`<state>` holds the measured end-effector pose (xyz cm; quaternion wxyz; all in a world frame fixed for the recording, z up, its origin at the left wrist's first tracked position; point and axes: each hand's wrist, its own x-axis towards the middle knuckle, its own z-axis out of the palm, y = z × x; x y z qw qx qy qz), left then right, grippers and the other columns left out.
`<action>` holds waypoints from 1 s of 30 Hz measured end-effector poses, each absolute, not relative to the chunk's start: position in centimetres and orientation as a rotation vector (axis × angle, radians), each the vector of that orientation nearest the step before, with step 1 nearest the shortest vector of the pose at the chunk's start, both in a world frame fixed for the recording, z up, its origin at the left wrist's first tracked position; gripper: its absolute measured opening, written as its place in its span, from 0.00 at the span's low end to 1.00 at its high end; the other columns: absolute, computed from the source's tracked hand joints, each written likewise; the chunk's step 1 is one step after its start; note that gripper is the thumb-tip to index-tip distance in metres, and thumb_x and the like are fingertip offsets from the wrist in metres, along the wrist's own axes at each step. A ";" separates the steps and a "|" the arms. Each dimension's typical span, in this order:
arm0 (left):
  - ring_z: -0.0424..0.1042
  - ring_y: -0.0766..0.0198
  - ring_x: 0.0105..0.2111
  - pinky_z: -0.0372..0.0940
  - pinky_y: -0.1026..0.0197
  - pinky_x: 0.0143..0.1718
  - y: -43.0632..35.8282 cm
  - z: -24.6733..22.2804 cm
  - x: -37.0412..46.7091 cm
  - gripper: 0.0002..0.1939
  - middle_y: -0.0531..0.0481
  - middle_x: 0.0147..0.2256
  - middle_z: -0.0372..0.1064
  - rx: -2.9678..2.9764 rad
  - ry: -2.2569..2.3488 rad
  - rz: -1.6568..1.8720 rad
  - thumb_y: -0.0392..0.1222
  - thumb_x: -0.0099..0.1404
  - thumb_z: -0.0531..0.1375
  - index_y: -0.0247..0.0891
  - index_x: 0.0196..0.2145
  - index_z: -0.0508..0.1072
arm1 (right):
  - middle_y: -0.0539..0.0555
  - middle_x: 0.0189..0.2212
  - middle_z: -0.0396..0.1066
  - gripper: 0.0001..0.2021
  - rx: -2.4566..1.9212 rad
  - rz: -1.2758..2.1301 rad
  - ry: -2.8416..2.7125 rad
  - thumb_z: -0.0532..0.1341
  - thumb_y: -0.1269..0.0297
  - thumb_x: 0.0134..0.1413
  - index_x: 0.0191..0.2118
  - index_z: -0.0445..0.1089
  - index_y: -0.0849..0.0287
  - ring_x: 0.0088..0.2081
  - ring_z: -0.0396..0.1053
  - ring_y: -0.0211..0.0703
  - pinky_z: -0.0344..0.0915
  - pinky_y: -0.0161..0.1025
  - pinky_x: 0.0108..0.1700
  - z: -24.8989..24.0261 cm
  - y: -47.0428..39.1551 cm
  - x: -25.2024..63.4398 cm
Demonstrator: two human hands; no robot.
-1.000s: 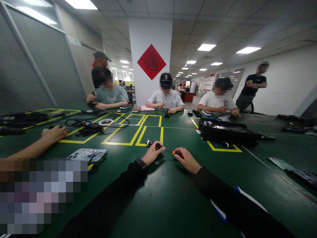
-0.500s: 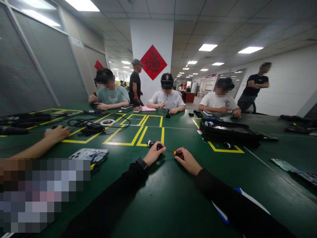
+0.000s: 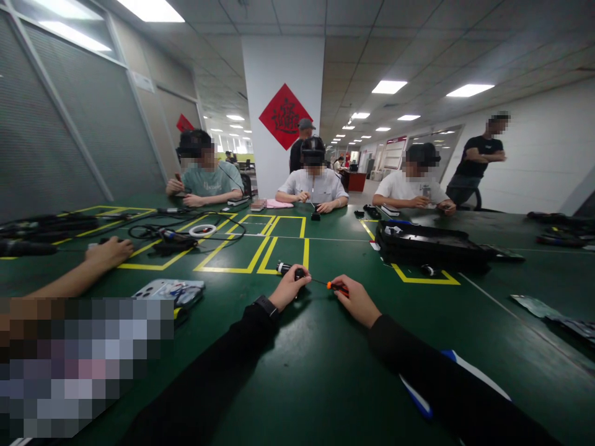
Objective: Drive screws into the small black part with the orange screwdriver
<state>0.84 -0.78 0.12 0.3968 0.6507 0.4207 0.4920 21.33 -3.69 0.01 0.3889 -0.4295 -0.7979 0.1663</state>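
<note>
My left hand [image 3: 289,288], with a dark watch on its wrist, is closed around a small black cylindrical part with a white band [image 3: 282,268]. The palm and fingers cover much of this part. In my right hand [image 3: 357,300] is a screwdriver [image 3: 338,288] with an orange and black handle, pinched between thumb and fingers. Its thin shaft points left, and the tip reaches the black part by my left fingertips. I cannot make out exactly where the tip sits. Both hands are just above the green table [image 3: 297,384].
Black trays [image 3: 427,244] stand right of centre, with another small cylinder [image 3: 427,271] in front. Cables [image 3: 162,232] and a white ring [image 3: 202,230] lie left. A neighbour's hand [image 3: 110,253] and a pale blue case [image 3: 170,291] are nearer. Several people sit opposite.
My right fingers have shifted slightly on the screwdriver handle. My left hand keeps its grip and place. A person in a cap has walked rightward behind the seated people.
</note>
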 end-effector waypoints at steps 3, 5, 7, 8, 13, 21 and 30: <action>0.62 0.67 0.27 0.57 0.65 0.30 -0.7 0.0 0.9 0.11 0.53 0.27 0.64 1.672 1.089 1.231 0.46 0.53 0.56 0.37 0.33 0.65 | 0.52 0.34 0.66 0.09 -1.077 0.438 -2.003 0.55 0.70 0.46 0.37 0.64 0.60 0.37 0.64 0.38 0.60 0.38 0.42 0.1 -3.7 21.4; 0.62 0.67 0.27 0.57 0.65 0.30 -0.7 0.0 0.9 0.11 0.54 0.26 0.63 1.680 1.099 1.223 0.46 0.53 0.55 0.37 0.33 0.66 | 0.53 0.35 0.66 0.09 -1.090 0.431 -2.001 0.56 0.68 0.46 0.37 0.63 0.60 0.37 0.64 0.38 0.60 0.37 0.41 0.0 -3.7 21.4; 0.62 0.67 0.27 0.58 0.65 0.30 -0.6 -0.1 0.9 0.11 0.54 0.25 0.63 1.684 1.099 1.213 0.45 0.53 0.55 0.38 0.33 0.66 | 0.53 0.35 0.66 0.10 -1.137 0.390 -2.003 0.56 0.66 0.48 0.38 0.64 0.60 0.38 0.63 0.39 0.59 0.38 0.42 -0.2 -3.5 21.4; 0.62 0.67 0.27 0.58 0.64 0.31 -0.6 -0.2 0.9 0.11 0.54 0.26 0.63 1.685 1.095 1.211 0.45 0.53 0.55 0.38 0.33 0.66 | 0.54 0.35 0.66 0.09 -1.164 0.358 -2.010 0.54 0.65 0.50 0.38 0.64 0.60 0.38 0.62 0.39 0.58 0.39 0.43 -0.3 -3.4 21.4; 0.63 0.66 0.29 0.58 0.64 0.32 -0.6 0.0 0.9 0.10 0.52 0.29 0.65 1.674 1.066 1.222 0.43 0.53 0.56 0.37 0.33 0.66 | 0.54 0.32 0.66 0.12 -1.191 0.254 -2.086 0.48 0.66 0.55 0.33 0.67 0.60 0.39 0.61 0.41 0.56 0.40 0.44 -0.5 -3.0 21.4; 0.63 0.65 0.35 0.57 0.62 0.40 -0.5 -0.2 0.9 0.11 0.51 0.33 0.65 1.721 1.043 1.254 0.45 0.54 0.55 0.36 0.33 0.67 | 0.52 0.33 0.65 0.08 -1.189 0.372 -2.059 0.56 0.65 0.49 0.37 0.64 0.58 0.35 0.62 0.39 0.59 0.38 0.39 -0.5 -3.4 21.5; 0.61 0.68 0.30 0.57 0.64 0.36 -0.6 -0.2 0.9 0.10 0.54 0.28 0.61 1.793 1.014 1.257 0.46 0.55 0.55 0.37 0.31 0.64 | 0.55 0.33 0.67 0.11 -1.191 0.289 -2.094 0.49 0.66 0.55 0.36 0.67 0.60 0.39 0.62 0.41 0.57 0.40 0.44 -0.4 -3.3 21.5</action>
